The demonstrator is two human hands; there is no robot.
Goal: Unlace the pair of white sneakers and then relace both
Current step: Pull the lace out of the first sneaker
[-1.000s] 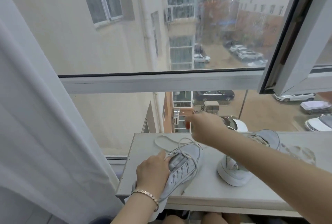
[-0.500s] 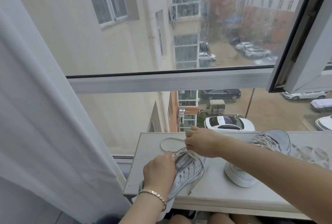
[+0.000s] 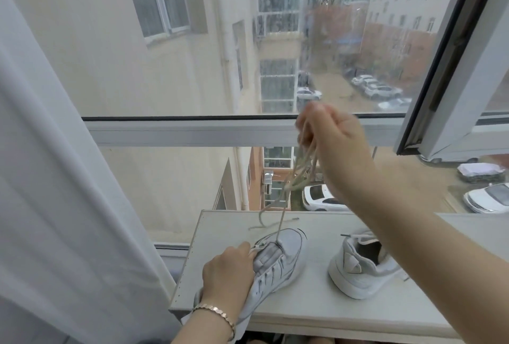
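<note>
**At the window surface: lace held high above the near sneaker**

On the pale grey flat surface (image 3: 311,299) below the window, the left hand (image 3: 228,274) grips the near white low-top sneaker (image 3: 281,258). Its fingers curl over the side by the tongue, and the toe points away toward the glass. The heel end juts past the near edge of the surface. A thin rose-gold link bracelet (image 3: 214,312) circles that wrist.

The right hand (image 3: 333,137) is raised well above the shoe, in front of the white window frame (image 3: 192,128), its fingers closed round a bunch of off-white flat shoelace (image 3: 286,192). One strand runs straight down to the eyelets near the toe. Other strands hang slack and blurred, their ends curling on the surface just beyond the toe.

The second white sneaker (image 3: 358,269) stands upright to the right, apart from the first, heel toward the camera, with its lace showing at the collar; the right forearm hides its front. A white sheer curtain (image 3: 55,178) hangs at the left.
</note>
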